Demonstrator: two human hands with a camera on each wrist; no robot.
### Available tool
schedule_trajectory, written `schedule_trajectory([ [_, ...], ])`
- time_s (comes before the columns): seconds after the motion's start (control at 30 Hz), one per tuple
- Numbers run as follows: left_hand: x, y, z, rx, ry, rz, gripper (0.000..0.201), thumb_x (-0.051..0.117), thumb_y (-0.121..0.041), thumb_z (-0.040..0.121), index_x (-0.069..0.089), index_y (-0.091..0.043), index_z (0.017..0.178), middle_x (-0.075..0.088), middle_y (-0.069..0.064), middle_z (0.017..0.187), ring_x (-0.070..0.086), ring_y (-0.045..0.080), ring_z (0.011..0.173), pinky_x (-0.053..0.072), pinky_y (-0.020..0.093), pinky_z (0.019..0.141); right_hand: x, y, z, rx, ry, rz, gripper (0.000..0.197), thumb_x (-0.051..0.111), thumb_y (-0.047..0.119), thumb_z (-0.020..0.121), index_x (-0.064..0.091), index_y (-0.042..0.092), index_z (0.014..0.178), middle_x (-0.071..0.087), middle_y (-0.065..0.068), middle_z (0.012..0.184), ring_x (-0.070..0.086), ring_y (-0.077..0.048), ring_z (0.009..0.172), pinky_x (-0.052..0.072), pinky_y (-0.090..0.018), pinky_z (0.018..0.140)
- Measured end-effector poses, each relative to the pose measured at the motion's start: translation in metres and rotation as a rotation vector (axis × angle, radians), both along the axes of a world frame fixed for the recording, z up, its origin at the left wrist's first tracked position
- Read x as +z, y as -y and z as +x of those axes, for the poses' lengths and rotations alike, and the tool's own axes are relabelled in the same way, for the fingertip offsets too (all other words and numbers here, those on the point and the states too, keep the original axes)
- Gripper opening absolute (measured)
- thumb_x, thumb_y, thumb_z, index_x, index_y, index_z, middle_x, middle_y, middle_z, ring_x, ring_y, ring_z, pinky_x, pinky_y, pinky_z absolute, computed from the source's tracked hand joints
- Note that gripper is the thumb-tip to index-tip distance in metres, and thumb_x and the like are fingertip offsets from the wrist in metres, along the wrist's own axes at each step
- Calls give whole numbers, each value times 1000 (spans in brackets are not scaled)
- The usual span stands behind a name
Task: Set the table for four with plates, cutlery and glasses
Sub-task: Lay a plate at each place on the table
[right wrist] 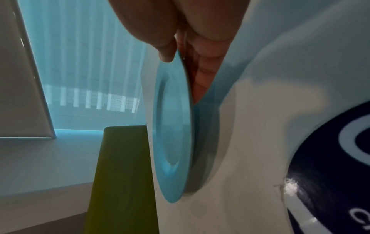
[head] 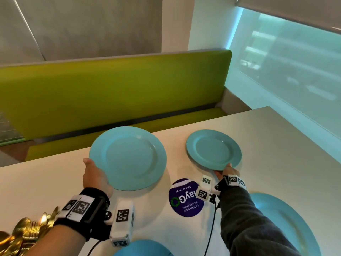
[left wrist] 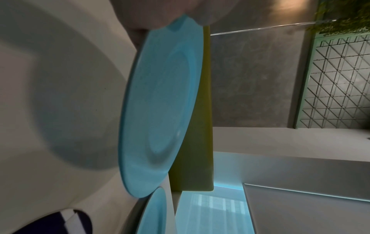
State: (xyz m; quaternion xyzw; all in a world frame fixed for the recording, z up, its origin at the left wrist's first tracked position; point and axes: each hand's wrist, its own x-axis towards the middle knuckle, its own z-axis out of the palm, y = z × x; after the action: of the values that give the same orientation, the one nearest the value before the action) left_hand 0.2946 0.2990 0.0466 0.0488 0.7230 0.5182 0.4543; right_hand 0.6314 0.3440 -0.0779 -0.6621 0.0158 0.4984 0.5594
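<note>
Round dark blue sticker (head: 186, 197) on the white counter (head: 267, 145), at 6 o'clock from the far plates | text upside down to the wearer | small lines: "Clean as you go", "Let's keep our pantries clean" | large logo letters only partly readable: "ayG", with a green circular-arrow mark

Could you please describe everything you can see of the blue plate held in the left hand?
The blue plate is round, plain light blue, with a broad flat rim around a shallow sunken centre, and looks like smooth matte plastic or glazed ceramic. It is empty and looks clean. The left hand grips its near-left edge, thumb on top of the rim. It is held above the white table, casting a shadow there, roughly level, to the left of the plate in the right hand.
</note>
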Motion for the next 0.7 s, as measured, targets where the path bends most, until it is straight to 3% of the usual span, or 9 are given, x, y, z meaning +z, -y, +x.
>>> schedule_trajectory([
  [0.1, -5, -3, 0, -35, 19, -1, 56, 19, -50, 99, 33, -19, 143, 46, 4, 139, 47, 29, 127, 42, 34, 88, -7, -1, -5, 80, 152, -76, 46, 53, 29, 91, 50, 0, 127, 60, -14, 122, 60, -29, 98, 53, -39, 89],
  [0.13, -9, -5, -2, -67, -29, -36, 54, 20, -49, 99, 33, -21, 143, 48, 2, 137, 48, 28, 125, 42, 33, 84, -7, 0, -6, 93, 163, -74, 48, 56, 31, 89, 52, -2, 123, 62, -13, 113, 61, -31, 97, 51, -44, 94],
  [0.2, -9, -4, -2, -53, 8, -45, 54, 22, -50, 98, 35, -22, 143, 50, 2, 136, 50, 28, 123, 43, 34, 82, -9, -2, -4, 133, 172, -86, 49, 57, 30, 89, 51, -4, 124, 59, -13, 110, 58, -29, 98, 48, -41, 97],
  [0.27, -11, -6, -4, -78, 36, -48, 58, 22, -55, 96, 40, -20, 140, 53, 5, 136, 52, 30, 121, 45, 37, 84, -5, -2, -3, 190, 256, -145, 53, 61, 32, 86, 52, 0, 128, 60, -13, 116, 57, -29, 99, 47, -36, 93],
  [0.37, -12, -5, -4, -56, 104, -16, 60, 23, -56, 95, 42, -19, 139, 55, 4, 132, 54, 30, 120, 47, 39, 86, 8, -1, -6, 265, 397, -227, 60, 67, 36, 77, 53, 6, 126, 63, -17, 118, 60, -31, 96, 46, -39, 89],
  [0.5, -22, -7, -8, -82, 102, 14, 63, 24, -58, 94, 39, -18, 140, 53, 5, 134, 53, 31, 121, 46, 41, 91, 35, 0, -43, 382, 597, -205, 51, 59, 21, 88, 46, 4, 134, 52, -17, 135, 50, -32, 122, 37, -35, 103],
  [0.57, -26, -6, -9, -67, 140, 11, 59, 27, -57, 94, 40, -21, 139, 55, 4, 133, 56, 31, 117, 48, 42, 87, 43, 1, -76, 492, 529, -105, 28, 52, 20, 93, 59, 5, 115, 64, -15, 108, 61, -31, 97, 48, -37, 89],
  [0.63, -26, -7, -6, -58, 174, 19, 57, 29, -55, 95, 40, -22, 140, 55, 5, 134, 57, 32, 116, 48, 44, 88, 49, 7, -107, 556, 311, -9, 25, 41, 23, 98, 57, 7, 86, 57, -9, 75, 56, -22, 65, 47, -32, 63],
  [0.7, -26, -7, 0, -83, 182, 19, 57, 29, -55, 95, 40, -21, 139, 55, 5, 134, 57, 32, 115, 49, 43, 85, 54, 11, -128, 546, 111, 20, 35, 34, 29, 101, 54, 9, 80, 58, -8, 74, 56, -22, 65, 47, -32, 60],
])
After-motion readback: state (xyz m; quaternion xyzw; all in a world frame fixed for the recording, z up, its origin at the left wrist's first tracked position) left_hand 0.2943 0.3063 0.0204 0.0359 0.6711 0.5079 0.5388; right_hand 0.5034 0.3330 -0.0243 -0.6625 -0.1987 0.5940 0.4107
